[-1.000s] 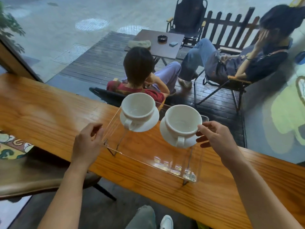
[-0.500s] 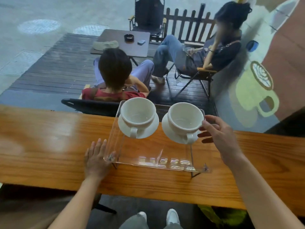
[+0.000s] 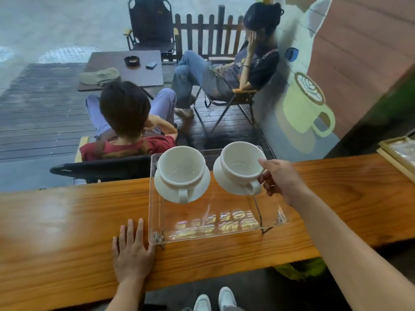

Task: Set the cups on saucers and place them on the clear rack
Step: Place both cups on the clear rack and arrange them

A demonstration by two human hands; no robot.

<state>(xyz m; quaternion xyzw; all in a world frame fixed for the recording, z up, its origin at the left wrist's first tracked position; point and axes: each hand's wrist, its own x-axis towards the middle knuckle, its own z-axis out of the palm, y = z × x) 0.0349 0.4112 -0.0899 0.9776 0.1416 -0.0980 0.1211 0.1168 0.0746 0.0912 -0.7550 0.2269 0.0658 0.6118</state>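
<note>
Two white cups stand on white saucers on top of the clear rack, which sits on the wooden counter. The left cup rests on its saucer with the handle toward me. The right cup sits on its saucer. My right hand holds that cup, thumb on the rim and fingers by the handle. My left hand lies flat on the counter, fingers spread, touching the rack's near left corner.
Behind the counter is a window; outside, two people sit in folding chairs by a low dark table. A wooden tray lies at the counter's far right. My white shoes show below the counter edge.
My left hand went from raised beside the rack to flat on the counter at its corner. The view swung left to right. My right hand stays at the right cup.
</note>
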